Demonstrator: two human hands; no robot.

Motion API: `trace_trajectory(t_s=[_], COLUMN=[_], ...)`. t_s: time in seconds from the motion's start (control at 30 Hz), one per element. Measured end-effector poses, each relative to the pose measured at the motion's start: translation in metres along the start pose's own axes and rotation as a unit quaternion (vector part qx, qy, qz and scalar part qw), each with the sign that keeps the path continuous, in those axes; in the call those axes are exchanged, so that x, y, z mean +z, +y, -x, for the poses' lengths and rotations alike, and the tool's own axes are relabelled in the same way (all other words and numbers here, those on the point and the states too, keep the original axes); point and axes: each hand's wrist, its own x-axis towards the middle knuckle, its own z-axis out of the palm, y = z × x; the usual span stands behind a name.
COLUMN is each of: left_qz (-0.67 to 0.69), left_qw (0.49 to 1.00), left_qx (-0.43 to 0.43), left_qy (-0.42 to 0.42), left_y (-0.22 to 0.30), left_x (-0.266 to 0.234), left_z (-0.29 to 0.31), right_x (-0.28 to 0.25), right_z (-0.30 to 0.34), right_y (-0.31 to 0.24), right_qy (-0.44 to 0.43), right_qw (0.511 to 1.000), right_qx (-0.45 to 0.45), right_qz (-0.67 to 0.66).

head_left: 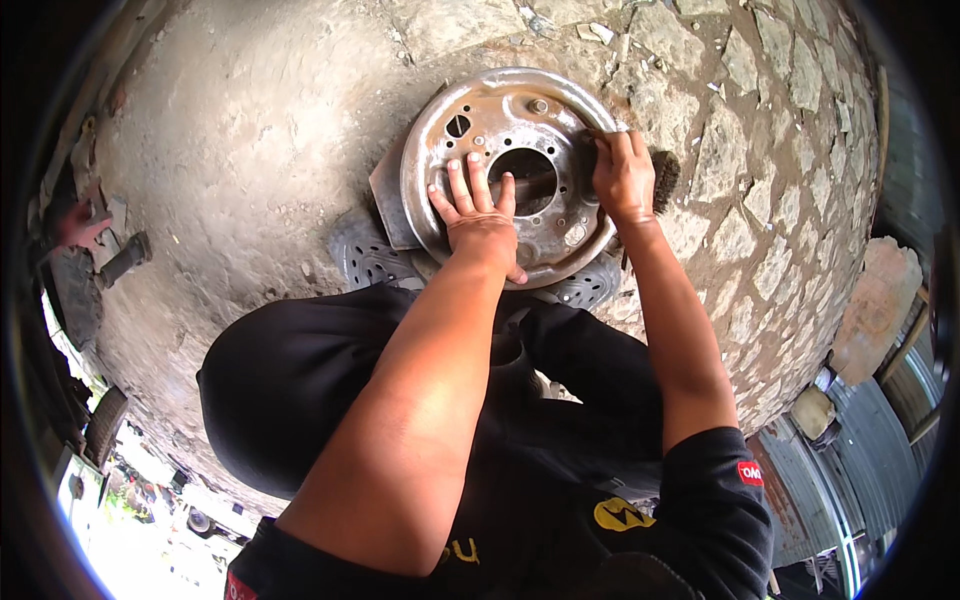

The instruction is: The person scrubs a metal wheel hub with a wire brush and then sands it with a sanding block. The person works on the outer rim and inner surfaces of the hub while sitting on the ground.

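Observation:
A round metal plate (pixel 515 95), like a drum brake backing plate, lies in front of me with its worn, partly rusty face up. It has a large central hole and several small holes. My left hand (pixel 482 222) rests on its lower left part, fingers spread, beside the central hole. At the right rim, my right hand (pixel 625 180) is closed with its fingertips against the plate. A dark edge shows at those fingertips, but the fingers hide what it is. Dark brown bristles (pixel 665 180) stick out just right of that hand; whether they join what it holds, I cannot tell.
My grey perforated clogs (pixel 365 250) are beneath the plate's near edge. A flat angular piece (pixel 392 190) shows under its left side. The ground is rough, with stone paving (pixel 725 150) at right. Corrugated sheets (pixel 875 440) lie far right; a tyre (pixel 105 425) stands at left.

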Motion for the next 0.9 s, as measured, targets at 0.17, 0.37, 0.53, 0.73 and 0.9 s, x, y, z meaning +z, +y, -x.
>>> trace_trajectory(t_s=[0.17, 0.37, 0.53, 0.73, 0.9], left_qz=[-0.001, -0.002, -0.006, -0.003, -0.007], left_qw=[1.0, 1.0, 1.0, 1.0, 1.0], left_qx=[0.005, 0.007, 0.005, 0.011, 0.012], left_qy=[-0.001, 0.0, -0.004, 0.002, 0.009], left_y=[0.002, 0.001, 0.001, 0.001, 0.001], left_x=[0.002, 0.003, 0.002, 0.001, 0.001], left_z=[0.001, 0.0, 0.001, 0.001, 0.003], right_x=[0.015, -0.003, 0.011, -0.005, 0.007], right_z=[-0.026, -0.005, -0.022, -0.004, -0.014], right_y=[-0.016, -0.002, -0.012, -0.002, -0.005], right_qy=[-0.004, -0.034, -0.004, -0.038, -0.004], right_qw=[1.0, 0.999, 1.0, 0.999, 1.0], right_qx=[0.013, 0.018, 0.017, 0.026, 0.029], right_qz=[-0.002, -0.001, -0.007, -0.015, 0.003])
